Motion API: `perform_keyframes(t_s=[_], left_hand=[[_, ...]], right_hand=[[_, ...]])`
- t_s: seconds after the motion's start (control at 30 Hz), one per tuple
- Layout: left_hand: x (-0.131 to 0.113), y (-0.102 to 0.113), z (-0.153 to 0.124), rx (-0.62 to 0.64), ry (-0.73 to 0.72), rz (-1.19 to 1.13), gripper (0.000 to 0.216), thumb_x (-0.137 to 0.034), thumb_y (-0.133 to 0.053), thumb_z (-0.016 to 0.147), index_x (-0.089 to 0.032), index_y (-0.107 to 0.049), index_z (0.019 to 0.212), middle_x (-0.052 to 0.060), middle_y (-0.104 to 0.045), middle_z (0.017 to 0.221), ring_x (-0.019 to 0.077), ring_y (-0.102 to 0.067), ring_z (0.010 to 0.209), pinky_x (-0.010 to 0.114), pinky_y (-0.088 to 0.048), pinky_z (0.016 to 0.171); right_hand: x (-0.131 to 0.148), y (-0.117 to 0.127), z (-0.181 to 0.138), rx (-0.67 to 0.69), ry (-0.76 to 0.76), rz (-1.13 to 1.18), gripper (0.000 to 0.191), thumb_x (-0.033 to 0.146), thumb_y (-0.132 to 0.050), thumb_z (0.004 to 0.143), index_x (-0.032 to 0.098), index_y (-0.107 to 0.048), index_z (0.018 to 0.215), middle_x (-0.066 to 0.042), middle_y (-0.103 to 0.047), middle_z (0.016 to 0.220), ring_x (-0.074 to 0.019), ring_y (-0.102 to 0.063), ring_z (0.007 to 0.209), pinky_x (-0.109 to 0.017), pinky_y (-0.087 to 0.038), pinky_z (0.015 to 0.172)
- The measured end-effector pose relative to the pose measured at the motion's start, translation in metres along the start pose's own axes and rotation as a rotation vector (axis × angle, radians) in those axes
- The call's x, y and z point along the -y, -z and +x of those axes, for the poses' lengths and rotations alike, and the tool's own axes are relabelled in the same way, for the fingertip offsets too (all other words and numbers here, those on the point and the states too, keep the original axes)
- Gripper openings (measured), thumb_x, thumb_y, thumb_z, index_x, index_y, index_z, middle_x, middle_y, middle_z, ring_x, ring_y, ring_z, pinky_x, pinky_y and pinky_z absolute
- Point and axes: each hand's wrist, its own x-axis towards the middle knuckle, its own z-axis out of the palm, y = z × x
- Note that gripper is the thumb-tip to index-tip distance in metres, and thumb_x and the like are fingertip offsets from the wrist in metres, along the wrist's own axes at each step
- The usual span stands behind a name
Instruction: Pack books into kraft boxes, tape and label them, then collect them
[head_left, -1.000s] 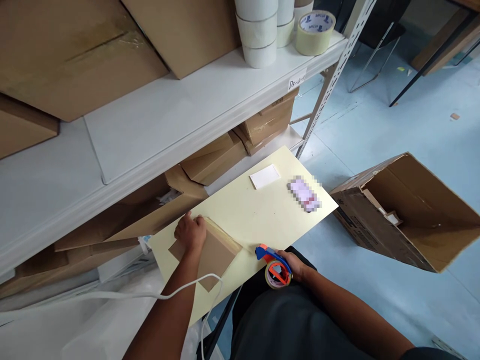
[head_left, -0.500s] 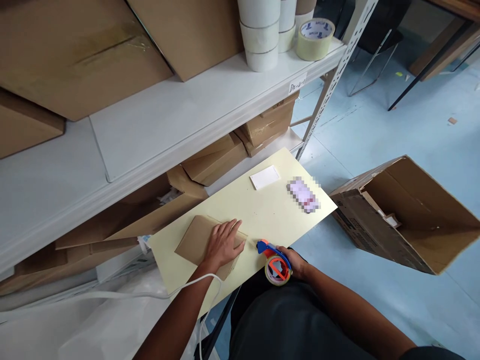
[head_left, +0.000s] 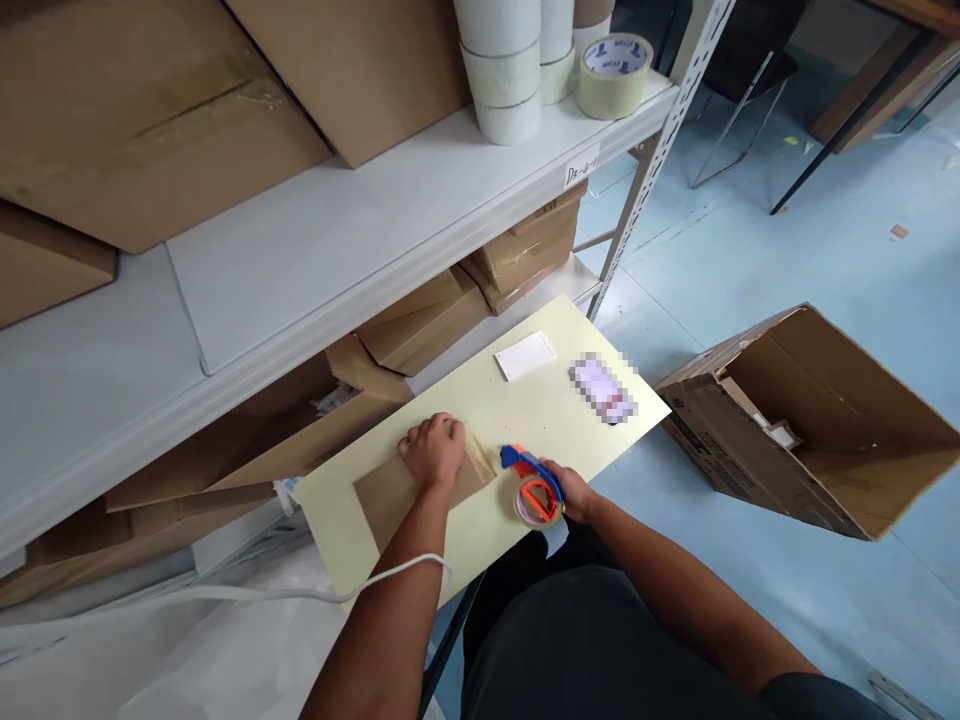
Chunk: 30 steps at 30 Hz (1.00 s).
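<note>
A small flat brown cardboard box lies on the pale yellow tabletop. My left hand is on top of it, with the fingers curled over the far side; the fingertips are partly hidden. In my right hand is a blue and orange tape dispenser, gripped by its handle, with a roll of clear tape on it. Its blue head points left, just right of the box's end and apart from my left hand.
Farther back on the tabletop are a white flat packet and a pixelated, phone-shaped object. A metal shelf with cartons and tape rolls stands beyond. An open carton is on the right. A white cable crosses my left forearm.
My left hand has moved up to the box's far side, fingers now curled instead of spread. The box has turned. My right hand has brought the tape dispenser up and left, nearer the box.
</note>
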Motion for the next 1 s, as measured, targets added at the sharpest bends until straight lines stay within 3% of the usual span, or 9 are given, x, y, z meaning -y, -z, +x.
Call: perform_keyframes(t_s=[0.13,0.27,0.37,0.5,0.53,0.6,0.7,0.83,1.0], left_hand=[[0.024,-0.003,0.021,-0.007,0.334,-0.061,0.039,-0.031,-0.041,0.092,-0.024,-0.072,0.115,0.018,-0.073,0.117,0.0385,-0.061,0.109,0.054,-0.04,0.088],[0.038,-0.006,0.023,-0.084,0.393,-0.111,0.042,-0.028,-0.037,0.094,-0.023,-0.07,0.12,0.019,-0.069,0.126,0.0397,-0.06,0.117,0.059,-0.042,0.093],[0.041,0.001,0.01,-0.131,0.127,-0.109,0.042,-0.034,-0.039,0.097,-0.019,-0.064,0.128,0.02,-0.061,0.141,0.0363,-0.054,0.13,0.056,-0.04,0.106],[0.047,0.017,-0.014,0.092,-0.62,-0.021,0.042,-0.043,-0.053,0.094,-0.022,-0.061,0.13,0.014,-0.059,0.144,0.0307,-0.047,0.139,0.051,-0.026,0.122],[0.048,0.02,-0.018,0.159,-0.735,0.006,0.039,-0.041,-0.055,0.094,-0.023,-0.063,0.127,0.012,-0.063,0.14,0.0299,-0.049,0.136,0.051,-0.023,0.123],[0.047,0.021,-0.022,0.224,-0.8,0.045,0.03,-0.038,-0.054,0.094,-0.025,-0.066,0.119,0.01,-0.069,0.127,0.0286,-0.056,0.126,0.051,-0.022,0.124],[0.035,0.014,-0.015,0.179,-0.661,0.047,0.027,-0.036,-0.051,0.096,-0.026,-0.069,0.112,0.009,-0.073,0.115,0.0281,-0.06,0.115,0.052,-0.021,0.122],[0.012,0.004,0.005,0.063,-0.375,0.008,0.028,-0.033,-0.048,0.096,-0.025,-0.071,0.109,0.01,-0.074,0.114,0.0301,-0.06,0.113,0.053,-0.021,0.119],[0.001,0.005,0.031,0.025,-0.029,0.032,0.034,-0.029,-0.046,0.095,-0.025,-0.072,0.116,0.011,-0.073,0.121,0.0318,-0.06,0.114,0.053,-0.027,0.112]], right_hand=[[-0.023,0.017,-0.016,-0.047,-0.065,-0.015,0.032,0.042,-0.059,0.096,0.013,-0.072,0.091,-0.007,-0.075,0.078,-0.0195,-0.069,0.068,-0.032,-0.057,0.074],[-0.039,0.015,-0.025,-0.022,-0.111,0.016,0.034,0.04,-0.054,0.098,0.013,-0.073,0.088,-0.007,-0.075,0.078,-0.0179,-0.068,0.066,-0.031,-0.056,0.073],[-0.039,0.01,-0.021,-0.054,-0.088,-0.024,0.03,0.035,-0.056,0.097,0.012,-0.072,0.085,-0.005,-0.073,0.072,-0.0157,-0.065,0.06,-0.028,-0.054,0.068],[-0.032,0.015,-0.019,-0.029,-0.074,-0.014,0.027,0.034,-0.059,0.095,0.012,-0.072,0.087,-0.005,-0.072,0.072,-0.0161,-0.065,0.061,-0.028,-0.054,0.067],[-0.029,0.018,-0.02,-0.021,-0.076,-0.007,0.027,0.035,-0.059,0.095,0.013,-0.072,0.088,-0.005,-0.073,0.072,-0.0166,-0.066,0.062,-0.029,-0.055,0.068],[-0.023,0.02,-0.021,-0.008,-0.074,0.01,0.029,0.038,-0.058,0.096,0.013,-0.072,0.09,-0.006,-0.074,0.074,-0.0182,-0.067,0.064,-0.031,-0.057,0.071],[-0.01,0.011,-0.019,-0.007,-0.061,0.056,0.034,0.042,-0.055,0.098,0.013,-0.072,0.094,-0.007,-0.075,0.077,-0.0202,-0.07,0.07,-0.034,-0.059,0.075],[0.007,-0.021,-0.006,-0.022,-0.008,0.094,0.034,0.045,-0.057,0.097,0.015,-0.071,0.097,-0.006,-0.076,0.081,-0.0207,-0.071,0.074,-0.034,-0.06,0.077],[-0.007,-0.029,-0.005,-0.04,-0.019,0.04,0.034,0.044,-0.059,0.096,0.013,-0.071,0.094,-0.006,-0.076,0.081,-0.0195,-0.071,0.074,-0.032,-0.059,0.078]])
